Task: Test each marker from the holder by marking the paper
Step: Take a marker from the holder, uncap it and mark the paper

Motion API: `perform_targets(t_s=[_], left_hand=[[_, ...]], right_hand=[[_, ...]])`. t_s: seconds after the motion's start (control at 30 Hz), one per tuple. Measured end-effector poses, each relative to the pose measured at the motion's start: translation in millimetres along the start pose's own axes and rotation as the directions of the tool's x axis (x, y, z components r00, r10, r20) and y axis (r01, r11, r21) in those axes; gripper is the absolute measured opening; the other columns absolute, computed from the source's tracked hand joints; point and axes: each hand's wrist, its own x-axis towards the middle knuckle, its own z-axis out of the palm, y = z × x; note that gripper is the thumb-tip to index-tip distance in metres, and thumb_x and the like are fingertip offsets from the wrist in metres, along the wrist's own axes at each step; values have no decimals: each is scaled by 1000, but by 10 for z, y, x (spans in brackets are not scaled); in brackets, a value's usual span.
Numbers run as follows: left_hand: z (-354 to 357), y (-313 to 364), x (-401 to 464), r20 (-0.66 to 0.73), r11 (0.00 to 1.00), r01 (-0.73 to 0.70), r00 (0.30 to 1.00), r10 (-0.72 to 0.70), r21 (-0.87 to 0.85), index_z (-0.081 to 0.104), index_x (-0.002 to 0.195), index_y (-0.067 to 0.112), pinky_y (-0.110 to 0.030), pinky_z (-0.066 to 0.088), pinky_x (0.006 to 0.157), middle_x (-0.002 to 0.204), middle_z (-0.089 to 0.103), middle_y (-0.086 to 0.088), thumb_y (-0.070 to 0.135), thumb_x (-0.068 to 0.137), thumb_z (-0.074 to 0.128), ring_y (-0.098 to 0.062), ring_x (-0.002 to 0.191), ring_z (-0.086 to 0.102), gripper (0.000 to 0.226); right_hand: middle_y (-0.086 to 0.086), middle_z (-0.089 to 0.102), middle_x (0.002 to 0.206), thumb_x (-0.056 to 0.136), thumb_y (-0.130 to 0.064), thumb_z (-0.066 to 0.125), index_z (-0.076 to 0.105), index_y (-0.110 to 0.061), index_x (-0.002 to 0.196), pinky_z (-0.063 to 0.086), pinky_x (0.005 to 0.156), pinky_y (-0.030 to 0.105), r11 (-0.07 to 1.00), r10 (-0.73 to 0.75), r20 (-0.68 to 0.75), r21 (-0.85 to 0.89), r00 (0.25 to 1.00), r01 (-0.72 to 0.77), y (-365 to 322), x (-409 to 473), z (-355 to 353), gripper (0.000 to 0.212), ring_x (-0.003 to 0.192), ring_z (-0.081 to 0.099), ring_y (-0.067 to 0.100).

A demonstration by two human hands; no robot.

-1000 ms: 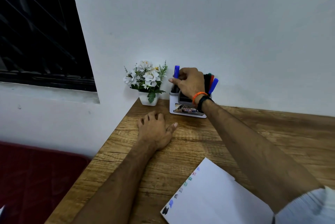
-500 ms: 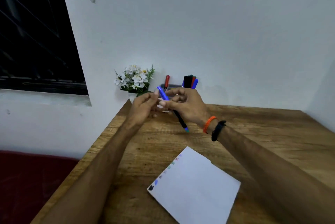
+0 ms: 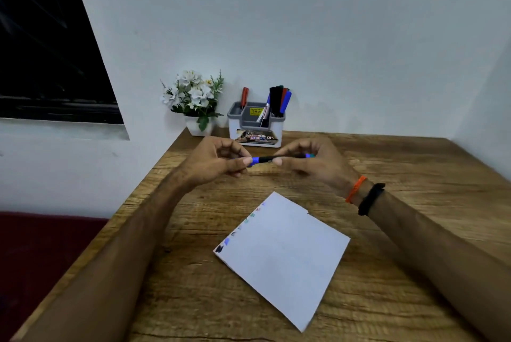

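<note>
A blue-capped marker (image 3: pixel 265 159) with a black barrel lies level between both hands, above the wooden desk. My left hand (image 3: pixel 218 162) pinches its blue cap end. My right hand (image 3: pixel 309 160) grips the barrel and the far end. A white sheet of paper (image 3: pixel 284 256) lies on the desk below the hands, with several small coloured marks along its left edge. The white and grey holder (image 3: pixel 255 127) stands at the back by the wall, with a red marker (image 3: pixel 244 97) on its left side and several markers (image 3: pixel 279 101) on its right.
A small white pot of white flowers (image 3: pixel 195 101) stands left of the holder at the desk's back corner. The desk's left edge (image 3: pixel 132 198) drops to a dark red surface. A dark window (image 3: pixel 47 45) is at the upper left. The wall runs close behind.
My right hand drew the blue marker out of the holder and brought it toward me. My left hand left the desk and took the cap end; the marker turned from slanted to level.
</note>
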Motion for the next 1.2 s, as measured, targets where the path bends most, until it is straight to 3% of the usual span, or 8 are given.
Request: perform_targets(t_s=[0.13, 0.27, 0.4, 0.6, 0.87, 1.0, 1.1, 1.2], left_hand=[[114, 29, 20, 112, 995, -25, 994, 15, 94, 70, 93, 9, -26, 56, 64, 81, 73, -11, 13, 85, 70, -15, 70, 69, 10], [256, 34, 25, 150, 959, -112, 986, 75, 262, 68, 83, 15, -26, 48, 57, 72, 68, 2, 23, 92, 63, -10, 62, 62, 13], [326, 39, 17, 161, 893, -211, 974, 159, 396, 64, 78, 28, -20, 43, 60, 64, 62, 11, 23, 96, 58, -1, 59, 57, 19], [428, 15, -15, 176, 863, -280, 958, 225, 421, 67, 90, 28, -10, 45, 70, 85, 68, 17, 20, 97, 54, 3, 81, 64, 17], [398, -12, 43, 196, 854, -313, 948, 251, 417, 73, 95, 15, -33, 58, 77, 89, 74, 7, 28, 95, 52, -4, 84, 69, 25], [398, 42, 15, 217, 851, -345, 936, 278, 395, 71, 93, 28, -18, 49, 75, 86, 71, 18, 34, 96, 55, 2, 85, 66, 18], [367, 51, -13, 201, 883, -277, 956, 214, 379, 73, 102, 28, -18, 51, 71, 85, 72, 18, 45, 88, 64, 6, 78, 64, 24], [263, 35, -21, 156, 897, -55, 988, -16, 439, 63, 114, 29, -30, 48, 60, 63, 62, 7, 63, 61, 77, -7, 52, 52, 64]], right_hand=[[0, 70, 68, 82, -13, 77, 75, -6, 94, 45, 48, 18, 976, 78, -48, 210, 996, -66, 21, 5, 51, 14, 52, 56, 9], [4, 71, 72, 86, -14, 72, 73, -12, 87, 45, 48, 19, 962, 80, 10, 260, 997, -80, 44, -2, 208, 2, 53, 58, 10], [5, 67, 66, 90, -25, 68, 65, -9, 76, 44, 48, 22, 959, 68, 39, 272, 997, -76, 17, 24, 304, 21, 51, 55, 12], [5, 62, 59, 91, -16, 67, 58, -5, 69, 43, 45, 22, 955, 54, 42, 291, 998, -64, 85, 24, 308, 26, 46, 53, 11], [7, 62, 56, 93, -10, 63, 58, -6, 65, 42, 45, 24, 943, -1, 87, 331, 996, -28, 84, 41, 270, 29, 44, 51, 16], [12, 61, 61, 89, -17, 68, 61, -10, 65, 43, 45, 24, 941, -28, 79, 337, 996, 0, 118, 50, 211, 25, 43, 53, 14], [5, 64, 59, 83, -21, 72, 62, -8, 71, 44, 44, 22, 970, -77, 28, 232, 997, 69, 89, 9, 195, 21, 43, 54, 12], [-5, 59, 50, 83, -13, 76, 58, -12, 68, 40, 41, 21, 979, -61, -90, 188, 994, 77, 81, -14, 150, 23, 40, 50, 9]])
